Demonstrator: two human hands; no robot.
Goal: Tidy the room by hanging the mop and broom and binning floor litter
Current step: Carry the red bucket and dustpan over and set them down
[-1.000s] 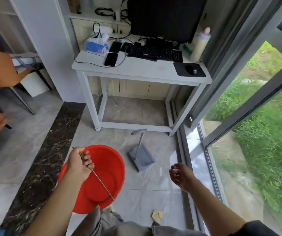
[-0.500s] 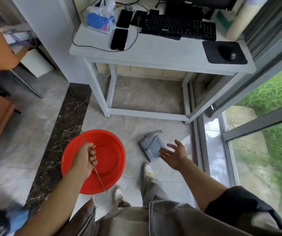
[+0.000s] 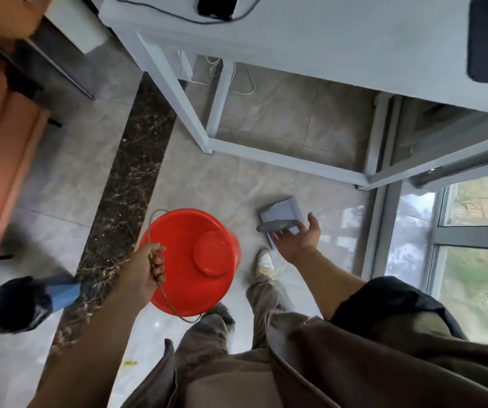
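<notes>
In the head view, the person has closed in over the last second. The right hand, fingers spread wide and empty, now hangs just over the handle of the grey dustpan at centre right, where before it was well short. That reads as a grab about to start. The left hand stays fisted on the wire bail of the red bucket at lower centre. The white desk frame fences the upper side; open tile lies left. Neither mop nor broom shows.
</notes>
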